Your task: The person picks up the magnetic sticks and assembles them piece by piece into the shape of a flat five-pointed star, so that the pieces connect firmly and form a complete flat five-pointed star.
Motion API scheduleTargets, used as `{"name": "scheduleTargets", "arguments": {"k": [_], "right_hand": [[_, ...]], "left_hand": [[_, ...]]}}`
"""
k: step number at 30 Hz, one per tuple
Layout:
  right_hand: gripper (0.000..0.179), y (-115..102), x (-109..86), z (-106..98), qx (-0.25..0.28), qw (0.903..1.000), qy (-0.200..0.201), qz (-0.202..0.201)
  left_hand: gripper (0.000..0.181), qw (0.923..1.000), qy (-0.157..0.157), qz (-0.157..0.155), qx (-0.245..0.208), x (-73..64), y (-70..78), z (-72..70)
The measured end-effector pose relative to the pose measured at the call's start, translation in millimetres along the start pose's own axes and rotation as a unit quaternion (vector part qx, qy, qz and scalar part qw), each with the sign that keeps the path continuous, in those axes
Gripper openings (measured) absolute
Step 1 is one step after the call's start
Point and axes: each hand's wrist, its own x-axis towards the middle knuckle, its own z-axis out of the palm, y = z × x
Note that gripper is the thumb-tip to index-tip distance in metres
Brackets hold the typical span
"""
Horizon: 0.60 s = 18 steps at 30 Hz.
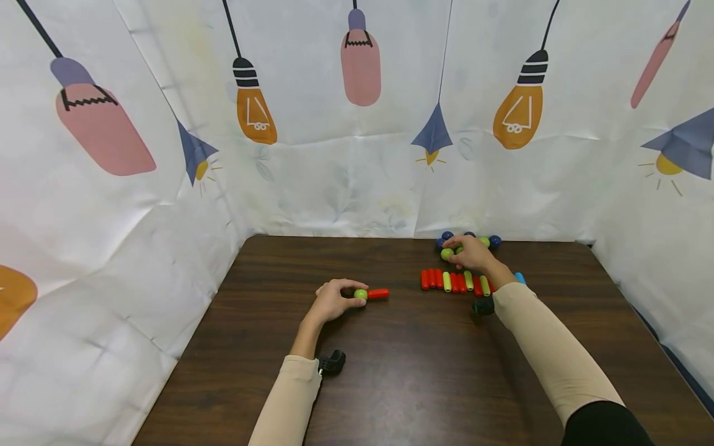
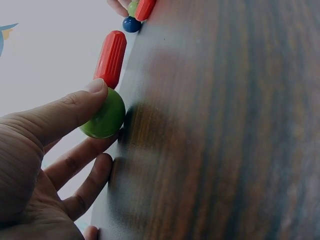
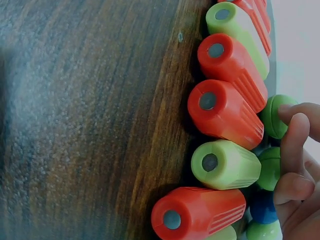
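My left hand (image 1: 334,300) pinches a green ball (image 2: 106,117) between thumb and fingers, low over the brown table. A ridged red rod (image 2: 111,57) joins the ball's far side and points to the right in the head view. Farther back on the right, my right hand (image 1: 474,253) reaches over a cluster of green and blue balls. Its fingertips grip a green ball (image 1: 447,254) at the cluster's left end; the right wrist view shows that green ball (image 3: 275,116) at the fingertips, just behind the rods. The palm hides part of the cluster.
A row of red and yellow-green rods (image 1: 454,282) with grey end discs lies in front of the balls. A light blue piece (image 1: 520,277) shows beside the right sleeve. Behind the wooden table (image 1: 390,384) hangs a white cloth (image 1: 346,179) printed with lamps.
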Motion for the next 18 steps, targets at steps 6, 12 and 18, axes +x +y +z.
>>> {"name": "scheduleTargets", "arguments": {"k": [6, 12, 18], "right_hand": [[0.038, -2.2, -1.3, 0.7, 0.001, 1.0, 0.003, 0.007], [0.037, -0.9, -0.3, 1.2, -0.008, 0.9999, 0.006, -0.001], [0.038, -7.5, -2.9, 0.4, 0.01, 0.9997, 0.013, -0.019]], "left_hand": [[0.027, 1.0, -0.001, 0.002, 0.003, -0.2, 0.3, -0.2], [0.027, 1.0, -0.001, 0.006, 0.006, 0.0, 0.7, -0.2], [0.026, 1.0, 0.001, 0.004, 0.007, 0.8, -0.9, -0.2]]}}
